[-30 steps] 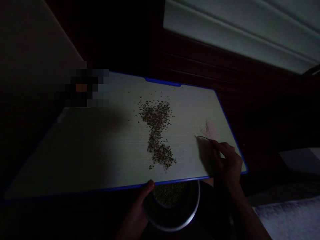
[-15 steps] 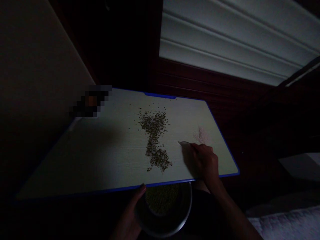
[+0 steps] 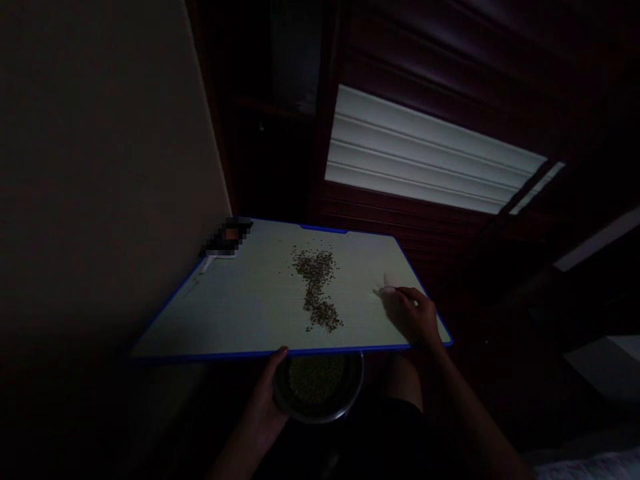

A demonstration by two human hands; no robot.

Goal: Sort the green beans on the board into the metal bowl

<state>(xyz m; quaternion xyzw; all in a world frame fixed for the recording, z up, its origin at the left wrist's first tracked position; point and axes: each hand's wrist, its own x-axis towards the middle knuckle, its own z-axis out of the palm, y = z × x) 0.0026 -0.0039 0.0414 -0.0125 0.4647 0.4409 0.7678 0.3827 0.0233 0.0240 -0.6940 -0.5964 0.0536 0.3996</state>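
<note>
A pale board with a blue edge [image 3: 235,313] carries a trail of small brown-green grains [image 3: 316,287]. My left hand [image 3: 270,393] grips the rim of a metal bowl [image 3: 345,403] held just below the board's near edge; the bowl holds more grains. My right hand [image 3: 413,313] rests on the board's right side, fingers curled on a thin curved piece I cannot make out, to the right of the grain trail. A faint pinkish patch [image 3: 387,283] lies by its fingertips.
A plain wall [image 3: 100,167] stands at the left. Dark wood panelling and a pale slatted panel [image 3: 420,160] are behind the board. A blurred object [image 3: 227,237] sits at the board's far left corner. The room is very dim.
The view has tilted up and pulled back, so the board looks smaller. My right hand swept left toward the grains, then returned to the right side. The bowl stays under the edge.
</note>
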